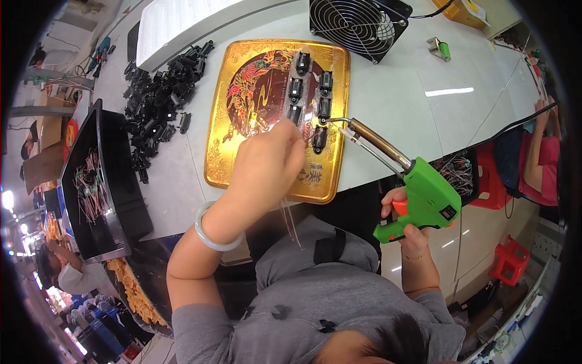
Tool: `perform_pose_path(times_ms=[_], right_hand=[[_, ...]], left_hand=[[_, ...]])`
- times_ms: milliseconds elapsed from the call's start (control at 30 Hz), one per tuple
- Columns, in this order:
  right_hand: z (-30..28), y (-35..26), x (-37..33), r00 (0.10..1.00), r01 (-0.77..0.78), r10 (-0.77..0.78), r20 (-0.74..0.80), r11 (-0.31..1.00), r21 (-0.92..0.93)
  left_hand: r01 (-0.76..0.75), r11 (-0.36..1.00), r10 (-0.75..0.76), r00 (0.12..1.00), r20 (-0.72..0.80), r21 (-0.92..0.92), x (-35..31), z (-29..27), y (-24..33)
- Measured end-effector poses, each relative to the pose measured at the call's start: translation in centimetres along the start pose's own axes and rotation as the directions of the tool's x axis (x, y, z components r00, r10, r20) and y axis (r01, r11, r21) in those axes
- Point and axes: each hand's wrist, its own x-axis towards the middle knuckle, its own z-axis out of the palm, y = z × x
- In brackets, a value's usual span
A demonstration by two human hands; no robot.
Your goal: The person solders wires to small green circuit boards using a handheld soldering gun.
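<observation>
Soldering gun point(418, 194), green-bodied with an orange trigger and a long metal barrel, is clenched in the right hand point(405, 227) at the near edge of the table point(394, 103). Its tip point(330, 121) reaches left over a gold-rimmed ornamental tray point(221, 139) and sits right at one of the small black switch parts point(319, 138) lined up on the tray's dark red centre. These parts lie in two short columns, one part point(302, 63) at the top of the left column and another point(325, 82) heading the right one.

The left hand point(267, 167) comes in from below, its fingers pinched together over the lower end of the rows; thin pale wires point(290, 218) trail down from under it toward the person's lap. What exactly the fingertips pinch is hidden by the hand itself. A pale jade-coloured bangle point(209, 233) circles that wrist.

Left of the tray, a heap of loose black plastic parts point(160, 100) spreads over the table. Further left, a black tray point(91, 182) tilts at the table's edge, holding a tangle of red, green and white wire pieces. At the far side stands a black fan point(357, 24) with a wire grille, and beside it a white rectangular panel point(182, 21). A small green-handled tool point(441, 48) lies to the right of the fan. Red plastic stools point(509, 261) stand on the floor at the right, where another person's arm point(536, 158) shows.
</observation>
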Motion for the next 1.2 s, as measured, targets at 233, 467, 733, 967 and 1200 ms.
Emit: perform_pose_path(times_ms=[233, 467, 733, 967, 1200], right_hand=[[-0.1, -0.6, -0.3, 0.996, -0.050, 0.052, -0.072, 0.998, 0.032], [0.2, -0.3, -0.2, 0.996, -0.081, 0.082, -0.023, 0.995, 0.055], [-0.3, -0.4, -0.2, 0.997, -0.061, 0.062, -0.033, 0.997, 0.041], [0.0, -0.3, -0.1, 0.997, -0.059, 0.061, -0.039, 0.997, 0.044], [0.2, -0.3, 0.0, 0.997, -0.077, 0.079, -0.026, 0.996, 0.053]], left_hand=[[-0.184, 0.961, 0.206, 0.974, -0.091, 0.208, 0.4, 0.5, -0.3], [-0.021, 0.996, 0.027, 0.998, -0.062, 0.092, 0.2, 0.0, -0.6], [-0.052, 0.996, 0.056, 0.997, -0.056, 0.069, 0.6, 0.3, -0.9], [-0.035, 0.999, 0.035, 0.998, -0.052, 0.004, 0.4, 0.6, -1.6], [0.025, 0.997, -0.027, 0.999, -0.025, -0.072, 0.3, 0.4, -1.7]])
